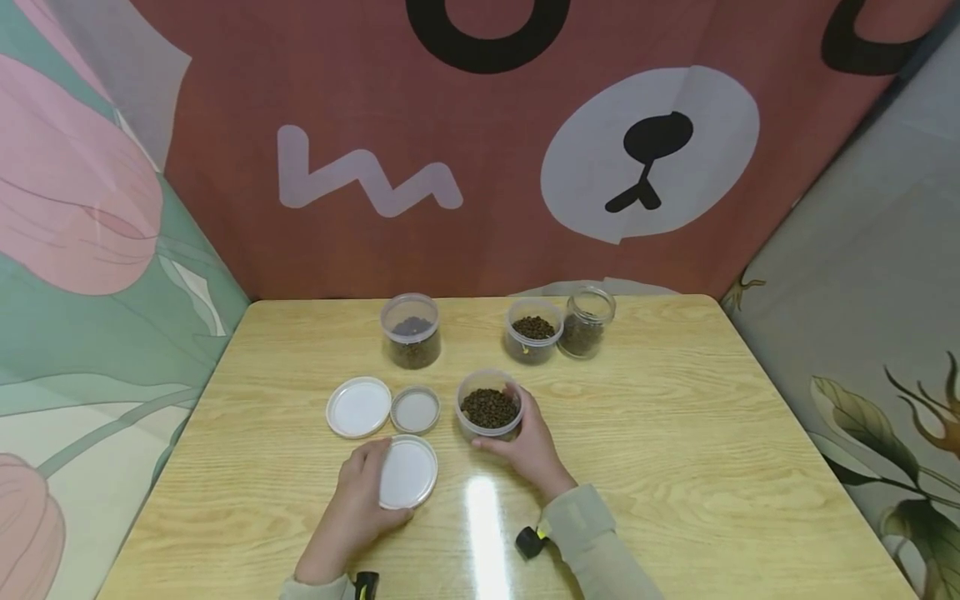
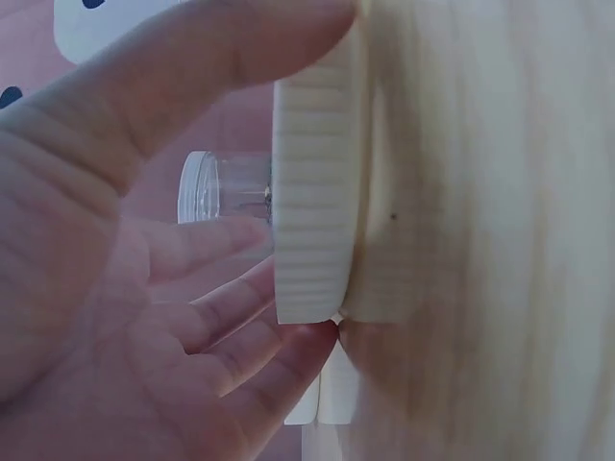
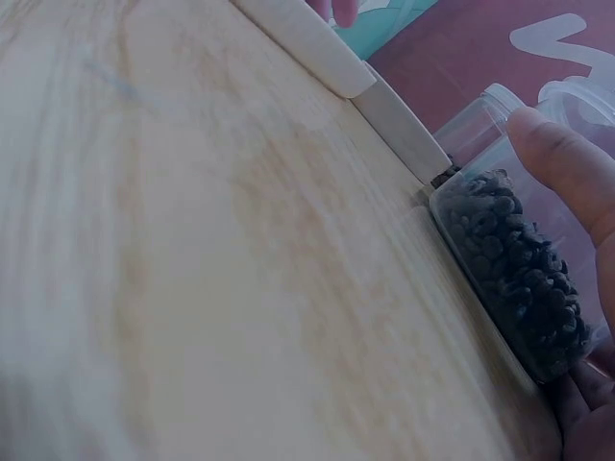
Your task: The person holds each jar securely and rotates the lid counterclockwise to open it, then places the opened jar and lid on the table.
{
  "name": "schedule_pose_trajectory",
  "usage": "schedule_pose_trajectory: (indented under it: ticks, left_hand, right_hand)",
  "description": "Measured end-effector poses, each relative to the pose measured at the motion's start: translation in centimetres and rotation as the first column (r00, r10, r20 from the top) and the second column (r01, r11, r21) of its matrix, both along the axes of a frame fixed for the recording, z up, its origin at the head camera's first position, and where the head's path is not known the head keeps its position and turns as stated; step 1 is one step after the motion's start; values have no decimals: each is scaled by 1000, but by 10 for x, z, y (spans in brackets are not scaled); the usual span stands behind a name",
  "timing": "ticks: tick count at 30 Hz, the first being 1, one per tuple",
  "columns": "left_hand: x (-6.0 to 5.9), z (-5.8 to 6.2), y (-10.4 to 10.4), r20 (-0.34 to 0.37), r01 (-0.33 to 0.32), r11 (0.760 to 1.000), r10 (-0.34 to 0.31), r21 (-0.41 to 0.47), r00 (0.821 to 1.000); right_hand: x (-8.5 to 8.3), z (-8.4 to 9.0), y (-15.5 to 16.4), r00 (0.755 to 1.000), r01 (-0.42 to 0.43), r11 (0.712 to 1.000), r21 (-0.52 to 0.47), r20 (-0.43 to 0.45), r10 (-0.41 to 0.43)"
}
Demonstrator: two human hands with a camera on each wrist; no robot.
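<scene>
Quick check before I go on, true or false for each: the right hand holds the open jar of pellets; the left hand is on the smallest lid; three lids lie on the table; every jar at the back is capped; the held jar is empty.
1. The right hand holds the open jar. True.
2. The left hand is on the smallest lid. False: it grips a large white lid; the small lid lies untouched.
3. Three lids lie on the table. True.
4. All back jars are capped. False: they stand open.
5. The held jar is empty. False: it holds dark pellets.
</scene>
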State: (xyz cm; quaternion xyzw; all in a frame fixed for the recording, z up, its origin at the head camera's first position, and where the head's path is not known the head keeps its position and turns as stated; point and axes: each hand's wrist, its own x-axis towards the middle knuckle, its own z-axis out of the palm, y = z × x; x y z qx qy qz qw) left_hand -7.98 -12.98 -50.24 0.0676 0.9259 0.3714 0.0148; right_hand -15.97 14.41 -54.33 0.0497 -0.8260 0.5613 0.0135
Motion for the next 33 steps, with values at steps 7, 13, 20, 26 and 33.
schedule_pose_trajectory:
  ticks: [7,13,20,26,33]
  left_hand:
    - [-2,3,1,56,9,1000,-9,3,998]
    - [-2,2,0,55,10,1000,-11,8,998]
    - [-1,2,1,24,19,1000,-19,2,1000]
    - [-1,3,0,37,7,1000,-8,5,999]
    - [-2,3,1,67,0,1000,-1,9,998]
  right_hand:
    - [0,1,0,1000,2,1000,4,-22,-2]
    - [1,2,-1,1000,-9,1000,6,-27,9]
    - [0,1,0,1000,-6,1000,9,-25,7]
    - [0,-1,0,1000,-3,1000,13,-20,4]
    - [0,-1,0,1000,-2,1000,13,-6,2]
